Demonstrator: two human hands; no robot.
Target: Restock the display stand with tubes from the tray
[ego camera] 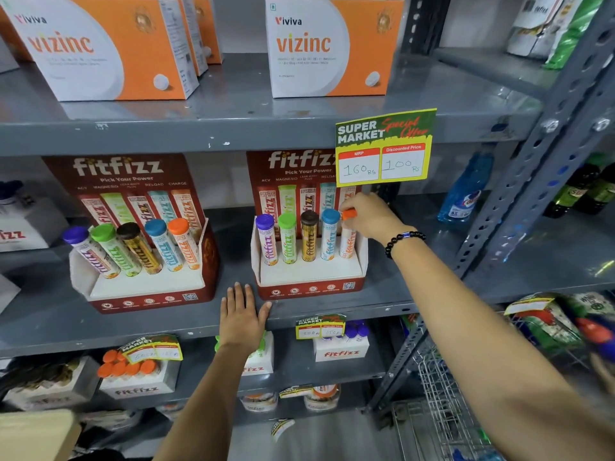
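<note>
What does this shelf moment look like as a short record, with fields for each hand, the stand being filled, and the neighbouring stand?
right hand: right hand grips the cap of the orange-capped tube in the rightmost slot
left hand: left hand flat on the shelf edge, holding nothing
stand being filled: right display stand, five tubes upright, caps purple, green, brown, blue, orange
neighbouring stand: left display stand, five tubes leaning left
price tag: yellow offer card hangs above the right stand

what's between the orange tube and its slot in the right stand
Nothing visible. The right hand holds the orange tube by its cap at the last place in the right stand, beside the blue tube. Its lower end already sits behind the stand's front wall. The left hand lies flat on the shelf, clear of it.
</note>
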